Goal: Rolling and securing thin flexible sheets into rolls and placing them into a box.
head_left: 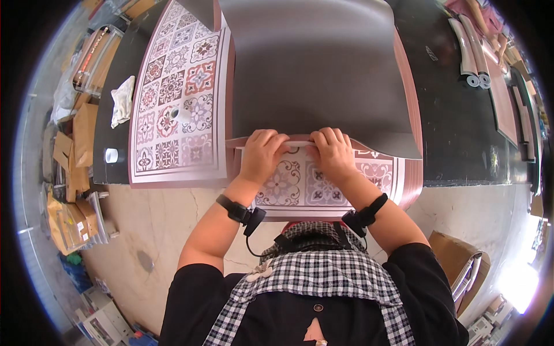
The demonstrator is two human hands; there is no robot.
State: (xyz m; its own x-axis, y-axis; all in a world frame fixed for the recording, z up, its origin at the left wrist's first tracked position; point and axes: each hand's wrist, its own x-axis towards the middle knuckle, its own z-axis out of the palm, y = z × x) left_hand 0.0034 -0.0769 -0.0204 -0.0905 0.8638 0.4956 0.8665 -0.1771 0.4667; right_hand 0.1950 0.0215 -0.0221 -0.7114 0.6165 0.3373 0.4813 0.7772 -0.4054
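Observation:
A patterned floor mat (323, 63) lies with its plain dark grey underside up on a stack of mats. My left hand (264, 153) and my right hand (333, 153) are side by side at its near edge. Both have their fingers curled over that edge and their thumbs beneath, gripping it. The edge is lifted a little and bends up toward the right. Under it shows a tile-patterned mat (281, 187) in pink, grey and white, at the table's near side. Some of the fingertips are hidden behind the edge.
Left of my hands lies another stack of tile-patterned mats (173, 75) with a white roll of tape (183, 116) on it. A white cloth (122, 101) and a small white roll (111, 155) rest on the black table (456, 138). Rolled mats (468, 55) lie far right, near another person (482, 17).

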